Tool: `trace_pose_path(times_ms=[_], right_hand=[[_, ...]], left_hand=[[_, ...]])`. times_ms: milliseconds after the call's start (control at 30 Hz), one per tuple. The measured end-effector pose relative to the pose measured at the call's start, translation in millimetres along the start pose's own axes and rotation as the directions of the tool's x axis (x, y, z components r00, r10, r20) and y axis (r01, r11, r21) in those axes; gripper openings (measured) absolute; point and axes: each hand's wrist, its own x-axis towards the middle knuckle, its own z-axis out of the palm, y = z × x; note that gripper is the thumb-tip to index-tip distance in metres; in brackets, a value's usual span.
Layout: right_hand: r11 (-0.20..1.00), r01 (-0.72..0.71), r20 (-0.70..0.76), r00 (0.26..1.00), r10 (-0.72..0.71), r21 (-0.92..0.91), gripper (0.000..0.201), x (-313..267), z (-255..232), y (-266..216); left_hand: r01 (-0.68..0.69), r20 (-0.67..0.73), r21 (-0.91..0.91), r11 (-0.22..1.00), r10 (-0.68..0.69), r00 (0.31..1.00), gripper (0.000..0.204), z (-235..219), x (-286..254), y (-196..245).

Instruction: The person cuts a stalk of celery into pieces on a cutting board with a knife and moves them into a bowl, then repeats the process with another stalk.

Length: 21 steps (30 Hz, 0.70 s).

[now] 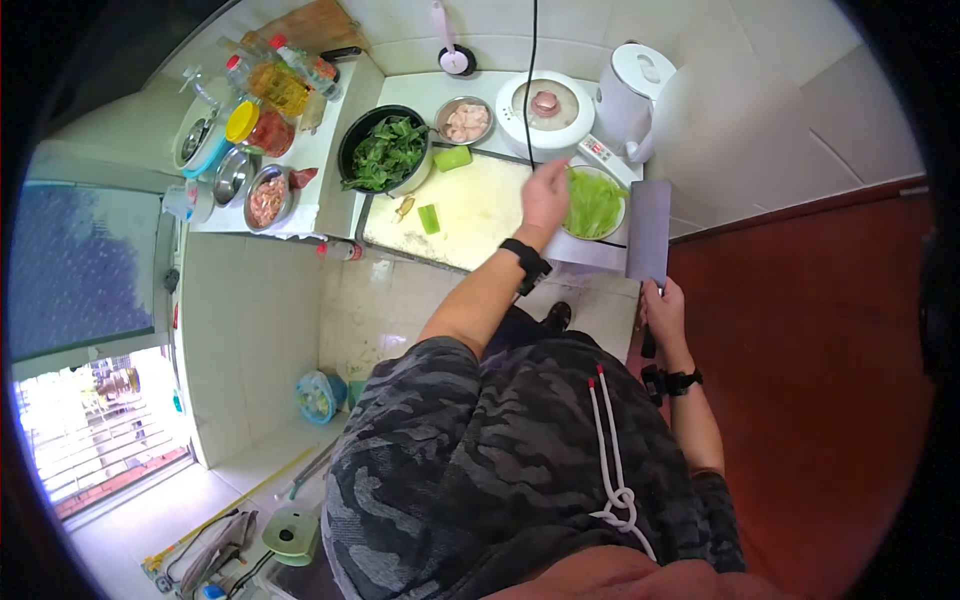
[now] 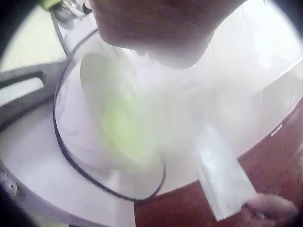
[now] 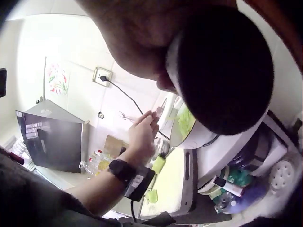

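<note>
My right hand [image 1: 664,308] grips a cleaver [image 1: 650,228] by its dark handle, the broad blade upright at the counter's right end. In the right wrist view the handle's round butt [image 3: 227,71] hides much of the scene. My left hand [image 1: 546,200] is raised beside a bowl with pale green vegetable shreds [image 1: 594,205], its fingers loosely bent and no object showing in them. The left wrist view is blurred over those shreds [image 2: 125,127]. On the white cutting board [image 1: 470,215] lie a cut green piece [image 1: 429,219] and a larger green chunk [image 1: 453,158].
A pot of leafy greens [image 1: 388,150], a bowl of pale meat [image 1: 466,122], a rice cooker [image 1: 545,110] and a white kettle [image 1: 640,80] line the back. Bottles [image 1: 275,90] and a bowl of chopped meat [image 1: 268,197] stand left. A black cord hangs over the counter.
</note>
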Motion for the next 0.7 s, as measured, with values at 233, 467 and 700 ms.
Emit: trace_pose_path(times_ms=[233,467,700], right_hand=[[0.962,0.129,0.233,0.97,-0.072,-0.24,0.026,15,38,4],[0.727,0.437,0.41,0.882,-0.231,-0.53,0.029,41,125,11],[0.591,0.48,0.434,0.871,-0.231,-0.649,0.029,58,186,8]], left_hand=[[0.34,-0.395,0.442,0.83,-0.16,0.905,0.024,-172,-13,-72],[0.516,-0.162,0.584,0.626,-0.533,0.83,0.046,-211,-30,-130],[0.463,-0.075,0.375,0.803,-0.472,0.879,0.04,-158,-35,-112]])
